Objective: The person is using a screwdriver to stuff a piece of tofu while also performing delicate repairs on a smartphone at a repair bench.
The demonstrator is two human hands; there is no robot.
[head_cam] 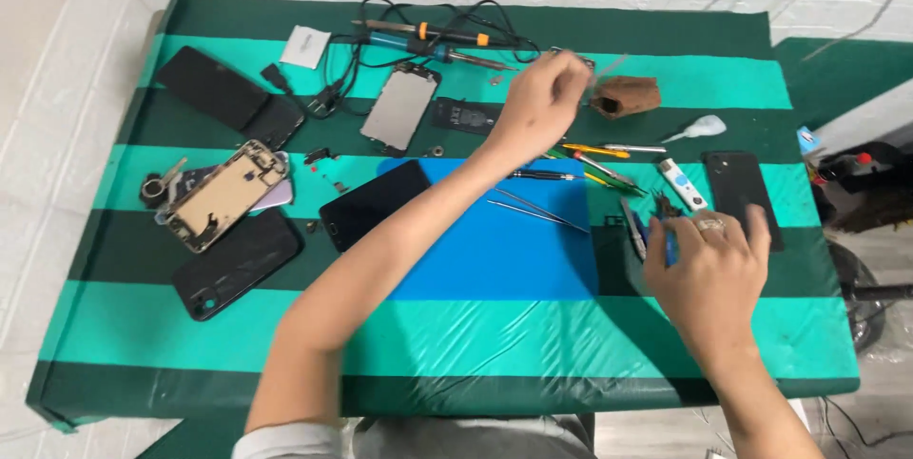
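My left hand (542,102) is far out toward the bench's back edge, fingers pinched on a small metal part (580,61) just beside the brown sponge block (626,96). My right hand (709,273), fingers curled shut, grips blue-handled tools (666,240) near the right edge. I'd judge a light pinch safest, lifting clear of the soldering iron (428,40).

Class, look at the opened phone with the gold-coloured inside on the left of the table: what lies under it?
Under the opened phone a pale purple phone back shows at its right edge, on the striped cloth. The rest of it is covered.
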